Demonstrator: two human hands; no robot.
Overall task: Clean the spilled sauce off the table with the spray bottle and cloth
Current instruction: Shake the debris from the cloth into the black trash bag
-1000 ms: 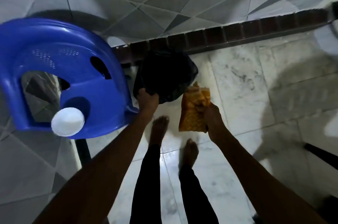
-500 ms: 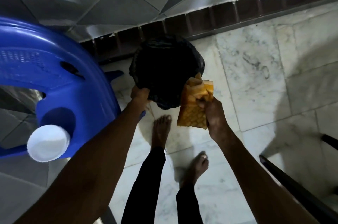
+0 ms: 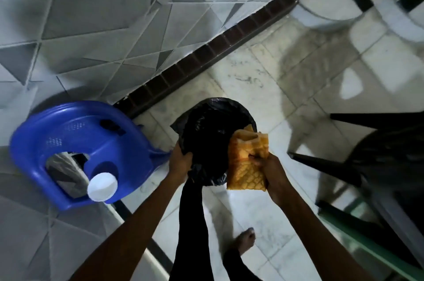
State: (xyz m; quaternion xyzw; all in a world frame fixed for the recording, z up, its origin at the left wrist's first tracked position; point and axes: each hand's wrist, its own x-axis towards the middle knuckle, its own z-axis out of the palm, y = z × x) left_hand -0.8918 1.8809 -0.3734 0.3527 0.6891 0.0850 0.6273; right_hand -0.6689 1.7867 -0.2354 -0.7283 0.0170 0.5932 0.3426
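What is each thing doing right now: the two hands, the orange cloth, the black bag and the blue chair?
Black bag, held up, mouth looks open.
Orange cloth, bunched up, at the bag's rim.
Left hand, grips the bag's edge.
Right hand, grips the cloth.
Blue chair, stands left of the bag.

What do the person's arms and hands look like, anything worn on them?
The left forearm and right forearm are bare, no sleeves in view. The left hand and right hand wear no gloves; no watch or bracelet shows at either wrist.
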